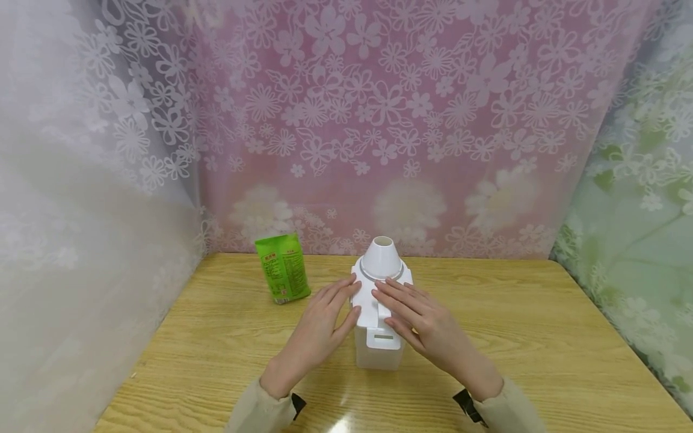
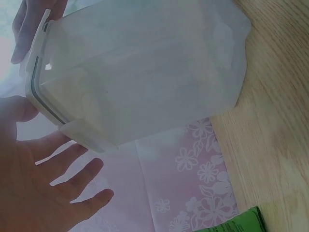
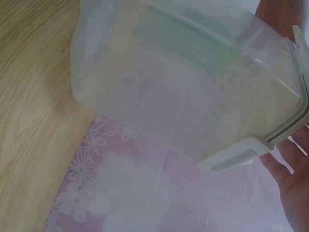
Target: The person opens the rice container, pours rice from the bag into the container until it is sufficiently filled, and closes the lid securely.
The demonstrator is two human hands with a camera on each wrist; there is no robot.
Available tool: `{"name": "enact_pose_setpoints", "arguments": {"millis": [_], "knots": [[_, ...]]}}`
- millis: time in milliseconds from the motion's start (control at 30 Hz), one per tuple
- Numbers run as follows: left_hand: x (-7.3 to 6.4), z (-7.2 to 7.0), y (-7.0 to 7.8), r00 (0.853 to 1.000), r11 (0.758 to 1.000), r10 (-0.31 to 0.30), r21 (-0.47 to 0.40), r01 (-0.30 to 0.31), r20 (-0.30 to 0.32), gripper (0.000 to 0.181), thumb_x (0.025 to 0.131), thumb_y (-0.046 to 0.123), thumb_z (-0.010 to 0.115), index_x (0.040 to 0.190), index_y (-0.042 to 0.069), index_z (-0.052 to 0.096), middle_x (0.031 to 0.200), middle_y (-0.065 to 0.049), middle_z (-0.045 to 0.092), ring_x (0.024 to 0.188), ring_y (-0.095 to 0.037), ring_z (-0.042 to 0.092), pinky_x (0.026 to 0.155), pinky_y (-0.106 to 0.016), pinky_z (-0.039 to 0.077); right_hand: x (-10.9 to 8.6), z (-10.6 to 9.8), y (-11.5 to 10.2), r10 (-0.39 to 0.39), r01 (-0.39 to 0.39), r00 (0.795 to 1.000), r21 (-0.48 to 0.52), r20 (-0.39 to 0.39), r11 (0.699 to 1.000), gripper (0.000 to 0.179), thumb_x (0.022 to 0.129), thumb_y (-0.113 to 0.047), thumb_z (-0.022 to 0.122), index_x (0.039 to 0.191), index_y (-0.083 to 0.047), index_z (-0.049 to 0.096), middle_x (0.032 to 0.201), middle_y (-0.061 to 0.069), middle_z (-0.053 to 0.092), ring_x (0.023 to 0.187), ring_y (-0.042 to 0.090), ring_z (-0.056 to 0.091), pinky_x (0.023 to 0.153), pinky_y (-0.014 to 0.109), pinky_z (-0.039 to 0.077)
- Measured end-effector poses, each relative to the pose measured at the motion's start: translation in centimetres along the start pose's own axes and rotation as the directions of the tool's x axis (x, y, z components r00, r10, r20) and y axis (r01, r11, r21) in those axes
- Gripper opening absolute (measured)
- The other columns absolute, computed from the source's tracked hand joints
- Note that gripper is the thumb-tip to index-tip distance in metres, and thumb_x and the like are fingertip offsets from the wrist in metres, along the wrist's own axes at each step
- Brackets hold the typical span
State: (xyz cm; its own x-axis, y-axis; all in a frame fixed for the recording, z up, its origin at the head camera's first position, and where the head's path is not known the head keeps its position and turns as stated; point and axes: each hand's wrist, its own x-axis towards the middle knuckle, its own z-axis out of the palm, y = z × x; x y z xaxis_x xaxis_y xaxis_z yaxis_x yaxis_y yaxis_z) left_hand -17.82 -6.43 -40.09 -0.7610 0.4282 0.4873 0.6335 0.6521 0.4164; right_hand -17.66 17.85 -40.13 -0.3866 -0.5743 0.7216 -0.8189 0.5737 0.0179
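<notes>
A tall translucent plastic storage container (image 1: pixel 379 359) stands upright on the table with a white lid (image 1: pixel 368 311) on it. A white cone-shaped cap (image 1: pixel 381 260) rises from the back of the lid, and a slotted latch (image 1: pixel 384 340) shows at the front. My left hand (image 1: pixel 325 316) lies along the lid's left edge, its fingers extended and fingertips touching it. Over the lid's right side is my right hand (image 1: pixel 428 325), fingers nearly straight. Side latches (image 2: pixel 89 137) show in both wrist views, one (image 3: pixel 236 154) near the right fingertips. Neither hand grips anything.
A green printed packet (image 1: pixel 284 267) stands to the left of the container on the wooden table (image 1: pixel 530 337). Floral curtains (image 1: pixel 379 120) hang behind the table and along both sides.
</notes>
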Motion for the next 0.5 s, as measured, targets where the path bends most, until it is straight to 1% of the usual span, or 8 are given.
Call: {"name": "enact_pose_setpoints", "arguments": {"millis": [167,233,300,367,400,433,500], "knots": [[0.3,-0.3,-0.1,1.0,0.998,-0.015,-0.06,0.015,-0.001,0.043,0.105,0.033,0.056,0.142,0.011,0.058,0.151,-0.007,0.051,0.136,-0.029,0.05,0.112,-0.049,0.042,0.0,0.0,-0.1,-0.018,0.018,1.0,-0.025,-0.01,1.0,0.048,0.11,-0.039,0.039,0.142,-0.01,0.06,0.144,0.007,0.06,0.13,0.028,0.058,0.118,0.033,0.034],[0.6,-0.4,-0.3,1.0,0.996,-0.024,-0.081,0.022,-0.02,0.041,0.104,0.03,0.058,0.14,0.01,0.059,0.148,-0.01,0.054,0.134,-0.03,0.052,0.11,-0.049,0.044,0.1,0.0,-0.1,-0.024,0.023,1.0,-0.03,-0.016,0.999,0.047,0.11,-0.039,0.039,0.142,-0.01,0.06,0.143,0.007,0.06,0.129,0.028,0.059,0.118,0.033,0.035],[0.9,-0.5,-0.4,0.998,0.995,-0.046,-0.094,0.042,-0.042,0.041,0.103,0.028,0.06,0.139,0.008,0.059,0.143,-0.011,0.058,0.132,-0.031,0.054,0.107,-0.049,0.046,0.1,0.0,-0.1,-0.024,0.023,1.0,-0.033,-0.016,0.999,0.047,0.11,-0.039,0.04,0.142,-0.011,0.06,0.143,0.007,0.06,0.13,0.027,0.058,0.117,0.033,0.035],[1.1,-0.5,-0.4,0.995,0.992,-0.079,-0.106,0.072,-0.06,0.042,0.102,0.026,0.062,0.139,0.006,0.058,0.139,-0.013,0.06,0.127,-0.032,0.058,0.103,-0.05,0.05,0.1,0.0,-0.1,-0.021,0.021,1.0,-0.032,-0.017,0.999,0.047,0.11,-0.039,0.04,0.142,-0.011,0.06,0.143,0.006,0.06,0.13,0.027,0.058,0.118,0.032,0.035],[1.2,-0.6,-0.4,0.993,0.989,-0.101,-0.114,0.094,-0.057,0.043,0.102,0.026,0.062,0.14,0.005,0.057,0.138,-0.013,0.061,0.125,-0.032,0.06,0.101,-0.05,0.051,0.1,0.1,-0.1,-0.019,0.019,1.0,-0.031,-0.015,0.999,0.047,0.11,-0.04,0.04,0.142,-0.011,0.06,0.143,0.006,0.06,0.13,0.027,0.058,0.118,0.032,0.034],[1.3,-0.7,-0.5,0.991,0.985,-0.123,-0.13,0.115,-0.049,0.044,0.102,0.026,0.062,0.14,0.004,0.056,0.138,-0.013,0.061,0.122,-0.032,0.061,0.098,-0.049,0.052,0.0,0.1,-0.1,-0.017,0.016,1.0,-0.03,-0.014,0.999,0.047,0.11,-0.04,0.04,0.142,-0.012,0.06,0.143,0.006,0.06,0.13,0.026,0.058,0.118,0.031,0.034],[1.6,-0.8,-0.6,0.985,0.968,-0.175,-0.183,0.171,-0.004,0.047,0.102,0.027,0.061,0.142,0.003,0.053,0.137,-0.014,0.061,0.119,-0.032,0.062,0.095,-0.049,0.054,0.0,0.1,-0.1,-0.015,0.015,1.0,-0.029,-0.019,0.999,0.047,0.11,-0.04,0.04,0.142,-0.011,0.06,0.143,0.006,0.06,0.13,0.026,0.058,0.118,0.032,0.034]]}}
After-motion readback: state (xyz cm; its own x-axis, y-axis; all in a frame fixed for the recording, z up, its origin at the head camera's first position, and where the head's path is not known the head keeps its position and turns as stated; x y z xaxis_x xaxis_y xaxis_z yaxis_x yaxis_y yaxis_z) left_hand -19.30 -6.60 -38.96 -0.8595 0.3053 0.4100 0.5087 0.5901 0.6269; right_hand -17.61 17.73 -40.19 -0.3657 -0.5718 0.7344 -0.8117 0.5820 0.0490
